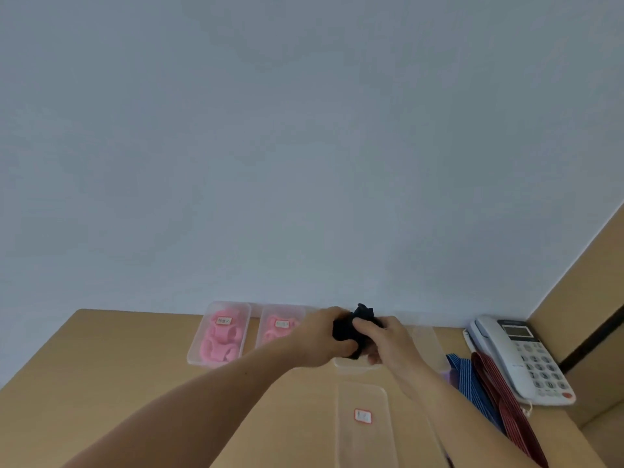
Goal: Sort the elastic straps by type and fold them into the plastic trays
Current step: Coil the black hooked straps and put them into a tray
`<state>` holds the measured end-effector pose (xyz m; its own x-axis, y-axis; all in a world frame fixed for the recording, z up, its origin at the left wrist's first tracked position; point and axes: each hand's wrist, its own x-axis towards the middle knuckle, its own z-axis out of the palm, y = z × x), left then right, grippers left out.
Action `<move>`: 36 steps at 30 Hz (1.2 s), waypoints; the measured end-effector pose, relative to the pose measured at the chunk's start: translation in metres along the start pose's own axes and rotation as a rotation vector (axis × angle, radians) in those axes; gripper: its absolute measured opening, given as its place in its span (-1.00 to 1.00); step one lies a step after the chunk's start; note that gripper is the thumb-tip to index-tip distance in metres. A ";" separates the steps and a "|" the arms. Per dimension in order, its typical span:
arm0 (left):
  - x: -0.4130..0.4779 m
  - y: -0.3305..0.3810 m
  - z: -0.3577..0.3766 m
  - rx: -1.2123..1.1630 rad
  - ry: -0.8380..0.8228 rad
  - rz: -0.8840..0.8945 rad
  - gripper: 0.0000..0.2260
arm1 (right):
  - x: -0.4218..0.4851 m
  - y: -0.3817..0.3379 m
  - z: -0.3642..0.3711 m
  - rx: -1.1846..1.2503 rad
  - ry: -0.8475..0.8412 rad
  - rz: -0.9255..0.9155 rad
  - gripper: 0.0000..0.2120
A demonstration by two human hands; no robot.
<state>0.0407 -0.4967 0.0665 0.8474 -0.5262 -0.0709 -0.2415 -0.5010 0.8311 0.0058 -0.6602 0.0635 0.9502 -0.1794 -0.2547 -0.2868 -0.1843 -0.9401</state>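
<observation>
Both hands hold a bunched black elastic strap (347, 327) above a clear plastic tray (351, 363) at the back of the table. My left hand (324, 336) grips its left side; my right hand (385, 339) grips its right side, fingers curled round it. Two clear trays with pink straps stand to the left: the far-left tray (194, 349) and the second tray (265, 315). A blue striped strap (467, 376) and a red striped strap (496, 386) lie on the right.
A clear lid with a red-edged label (363, 417) lies near the front. Another clear tray (429, 342) stands right of my hands. A white desk phone (520, 352) sits at the right by a cardboard wall (580, 298). The wooden table (101, 366) meets a pale wall.
</observation>
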 end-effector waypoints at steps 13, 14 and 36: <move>0.099 -0.049 0.049 0.289 -0.117 -0.177 -0.79 | 0.099 0.051 -0.023 -0.494 0.036 0.019 -0.67; 0.106 -0.054 0.053 0.365 -0.121 -0.196 -0.79 | 0.108 0.055 -0.023 -0.552 0.005 0.009 -0.64; 0.135 -0.114 0.074 0.732 -0.205 -0.127 -0.74 | 0.151 0.073 -0.006 -1.260 -0.236 -0.094 -0.57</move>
<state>0.1480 -0.5617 -0.0783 0.8023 -0.5151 -0.3016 -0.4600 -0.8555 0.2376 0.1275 -0.7068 -0.0419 0.9345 0.0345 -0.3544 -0.0118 -0.9918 -0.1276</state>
